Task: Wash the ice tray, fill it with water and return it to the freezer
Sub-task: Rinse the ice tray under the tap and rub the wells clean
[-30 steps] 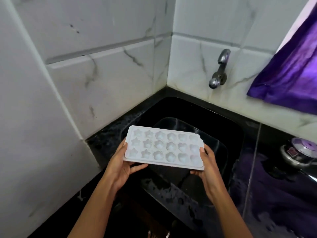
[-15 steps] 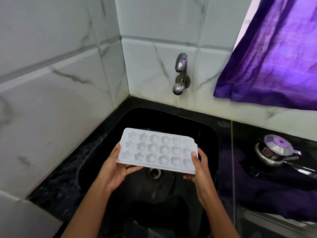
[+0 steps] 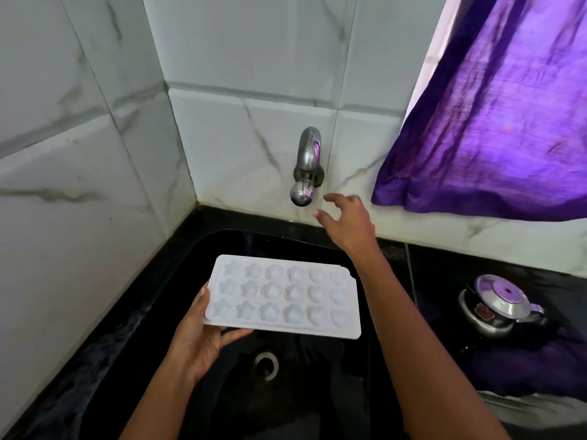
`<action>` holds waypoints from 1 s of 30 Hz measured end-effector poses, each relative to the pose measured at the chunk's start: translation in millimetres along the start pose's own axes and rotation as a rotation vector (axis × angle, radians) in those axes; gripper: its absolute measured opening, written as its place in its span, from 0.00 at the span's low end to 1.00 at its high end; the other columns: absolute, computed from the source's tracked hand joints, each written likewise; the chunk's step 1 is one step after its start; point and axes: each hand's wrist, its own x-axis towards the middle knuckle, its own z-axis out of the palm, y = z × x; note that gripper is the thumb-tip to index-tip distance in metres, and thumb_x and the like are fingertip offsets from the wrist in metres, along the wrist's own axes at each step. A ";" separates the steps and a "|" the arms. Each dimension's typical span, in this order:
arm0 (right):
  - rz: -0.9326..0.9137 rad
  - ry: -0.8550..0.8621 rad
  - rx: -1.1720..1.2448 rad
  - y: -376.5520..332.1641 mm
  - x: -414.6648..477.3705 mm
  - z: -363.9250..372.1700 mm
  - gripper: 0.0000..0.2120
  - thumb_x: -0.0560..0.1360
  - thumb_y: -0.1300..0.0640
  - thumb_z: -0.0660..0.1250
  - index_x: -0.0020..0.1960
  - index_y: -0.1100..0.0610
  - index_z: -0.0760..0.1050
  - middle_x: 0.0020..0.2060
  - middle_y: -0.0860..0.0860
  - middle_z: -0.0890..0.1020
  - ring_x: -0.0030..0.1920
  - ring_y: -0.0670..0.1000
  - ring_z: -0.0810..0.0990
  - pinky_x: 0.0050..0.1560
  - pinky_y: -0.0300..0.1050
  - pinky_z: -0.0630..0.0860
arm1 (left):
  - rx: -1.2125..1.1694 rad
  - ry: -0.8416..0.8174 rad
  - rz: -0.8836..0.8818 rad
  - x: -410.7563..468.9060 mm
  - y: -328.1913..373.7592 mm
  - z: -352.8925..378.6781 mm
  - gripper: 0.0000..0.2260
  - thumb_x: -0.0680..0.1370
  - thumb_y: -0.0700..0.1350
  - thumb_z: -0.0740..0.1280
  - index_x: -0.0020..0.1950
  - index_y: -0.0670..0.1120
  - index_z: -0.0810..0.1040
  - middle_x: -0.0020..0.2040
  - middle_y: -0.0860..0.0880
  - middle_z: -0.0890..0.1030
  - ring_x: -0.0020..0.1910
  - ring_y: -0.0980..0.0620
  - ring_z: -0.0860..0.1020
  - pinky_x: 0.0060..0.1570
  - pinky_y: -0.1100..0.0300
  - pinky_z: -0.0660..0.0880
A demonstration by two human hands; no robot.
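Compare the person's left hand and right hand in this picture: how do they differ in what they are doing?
The left hand grips the white ice tray by its short edge, over the black sink; the right hand holds nothing. The left hand is closed around the tray; the right hand is open, fingers spread, close to the tap but not touching it. Both are bare.

A white plastic ice tray [image 3: 283, 296] sits roughly level above a black sink [image 3: 203, 249], held at its left end. It has three rows of six moulded cavities, some star-shaped and others rounded. All the cavities face upward and look empty.
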 end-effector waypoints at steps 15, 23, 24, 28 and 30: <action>-0.483 0.059 -0.672 -5.3 70.7 70.1 0.24 0.65 0.76 0.68 0.59 0.64 0.71 0.62 0.60 0.72 0.47 0.65 0.78 0.44 0.55 0.76 | -0.075 -0.025 -0.082 59.9 4.2 -10.4 0.17 0.80 0.53 0.56 0.66 0.48 0.72 0.56 0.45 0.82 0.51 0.43 0.82 0.36 0.47 0.80; -0.484 0.007 -0.715 -9.3 74.8 64.7 0.26 0.70 0.69 0.69 0.66 0.59 0.67 0.69 0.55 0.65 0.55 0.62 0.76 0.52 0.52 0.75 | -0.076 -0.034 -0.095 68.3 0.5 -10.3 0.16 0.81 0.53 0.55 0.64 0.50 0.73 0.57 0.45 0.82 0.50 0.43 0.82 0.36 0.47 0.81; -0.483 0.024 -0.651 -7.7 72.6 63.3 0.26 0.72 0.66 0.68 0.68 0.58 0.66 0.69 0.56 0.66 0.54 0.63 0.76 0.53 0.53 0.74 | -0.081 -0.033 -0.094 68.3 0.7 -11.0 0.16 0.81 0.53 0.55 0.64 0.50 0.73 0.57 0.45 0.82 0.50 0.43 0.82 0.35 0.47 0.81; -0.365 0.137 -0.324 9.9 31.0 73.6 0.30 0.76 0.58 0.62 0.75 0.56 0.55 0.73 0.55 0.62 0.65 0.62 0.68 0.63 0.54 0.66 | -0.125 -0.012 -0.082 69.4 0.8 -13.2 0.16 0.81 0.53 0.54 0.64 0.49 0.73 0.56 0.44 0.82 0.50 0.43 0.82 0.34 0.47 0.80; -0.291 0.116 -0.316 22.3 3.8 83.7 0.30 0.78 0.57 0.59 0.76 0.57 0.52 0.75 0.53 0.57 0.71 0.58 0.61 0.70 0.52 0.58 | -0.150 0.002 -0.081 70.1 -0.9 -12.2 0.15 0.81 0.52 0.55 0.63 0.50 0.74 0.54 0.45 0.83 0.49 0.43 0.83 0.34 0.48 0.80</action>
